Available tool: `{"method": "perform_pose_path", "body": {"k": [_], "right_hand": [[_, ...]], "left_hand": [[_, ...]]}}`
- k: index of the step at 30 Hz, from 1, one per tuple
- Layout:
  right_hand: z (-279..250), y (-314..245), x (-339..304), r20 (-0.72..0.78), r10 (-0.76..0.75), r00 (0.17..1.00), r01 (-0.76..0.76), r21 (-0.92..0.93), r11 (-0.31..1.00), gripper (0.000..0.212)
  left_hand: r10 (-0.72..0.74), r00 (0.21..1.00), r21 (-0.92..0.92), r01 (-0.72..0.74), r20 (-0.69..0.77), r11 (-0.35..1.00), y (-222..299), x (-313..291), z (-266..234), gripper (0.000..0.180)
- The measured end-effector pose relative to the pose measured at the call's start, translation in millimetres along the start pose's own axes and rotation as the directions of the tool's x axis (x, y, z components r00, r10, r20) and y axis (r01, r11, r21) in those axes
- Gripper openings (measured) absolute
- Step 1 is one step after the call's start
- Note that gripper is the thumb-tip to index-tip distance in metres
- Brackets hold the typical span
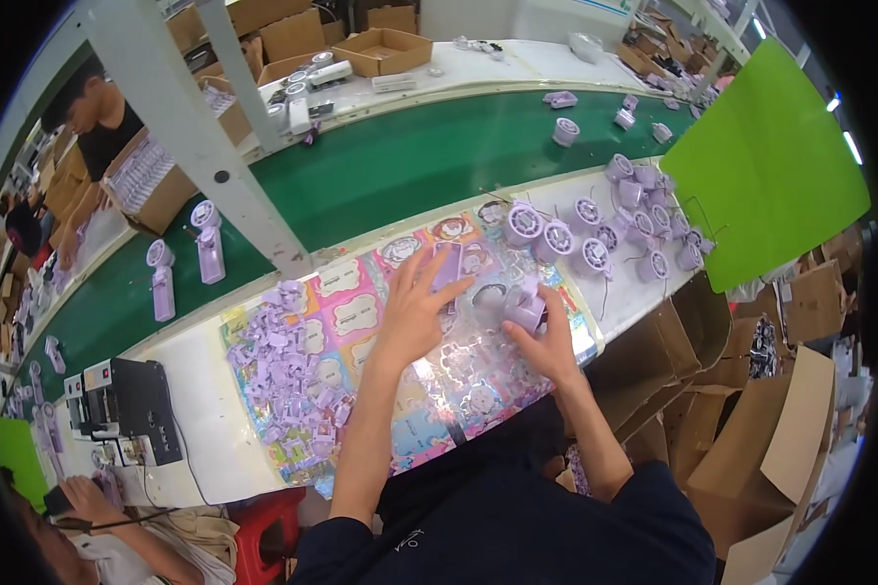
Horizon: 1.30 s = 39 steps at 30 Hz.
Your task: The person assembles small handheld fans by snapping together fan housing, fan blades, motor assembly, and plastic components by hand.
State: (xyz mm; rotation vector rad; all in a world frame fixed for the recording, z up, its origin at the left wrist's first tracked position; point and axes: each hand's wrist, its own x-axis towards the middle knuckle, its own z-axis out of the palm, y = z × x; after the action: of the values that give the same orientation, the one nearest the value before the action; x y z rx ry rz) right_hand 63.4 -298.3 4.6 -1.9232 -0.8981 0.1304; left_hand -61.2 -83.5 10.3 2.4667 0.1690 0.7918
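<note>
My left hand (416, 310) reaches over the patterned mat, its fingers and thumb around a lilac oblong plastic casing (450, 266). My right hand (548, 341) grips a lilac round fan housing (525, 306) just above the mat, thumb on the near side and fingers round the right side. The two parts are apart. Left of my left forearm lies a heap of small lilac plastic pieces (288, 366). Beyond my right hand stand several lilac round fan heads (593, 255) with thin wires sticking out.
A green conveyor belt (380, 175) runs behind the bench, carrying lilac handheld fans (208, 249). A white post (190, 127) rises at its near edge. At right are a bright green panel (766, 166) and open cardboard boxes (751, 468). Co-workers sit at left, near a black device (146, 409).
</note>
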Motion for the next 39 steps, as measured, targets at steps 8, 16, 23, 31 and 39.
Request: {"method": "perform_pose_path", "body": {"k": [8,16,23,31,39], "right_hand": [[-13,-15,-2,0.132,-0.135,0.982,0.165,-0.257,0.952,0.061],[-5,-24,9,0.135,-0.181,0.974,0.215,-0.312,0.925,0.067],[4,-27,14,0.119,-0.213,0.970,0.241,-0.332,0.912,0.068],[-4,-25,20,0.009,-0.210,0.978,0.203,-0.305,0.930,0.069],[-14,-40,27,0.085,-0.332,0.939,0.342,-0.310,0.887,0.066]], "left_hand": [[0.003,0.996,0.254,-0.025,0.088,0.967,-13,-2,6,0.059],[-0.051,0.994,0.131,0.038,0.101,0.991,0,5,5,0.065],[0.040,0.997,0.247,-0.021,-0.073,0.969,2,16,20,0.078],[-0.138,0.985,0.069,0.131,0.108,0.989,8,5,14,0.069],[-0.237,0.954,-0.030,0.247,0.186,0.969,7,3,10,0.057]]}}
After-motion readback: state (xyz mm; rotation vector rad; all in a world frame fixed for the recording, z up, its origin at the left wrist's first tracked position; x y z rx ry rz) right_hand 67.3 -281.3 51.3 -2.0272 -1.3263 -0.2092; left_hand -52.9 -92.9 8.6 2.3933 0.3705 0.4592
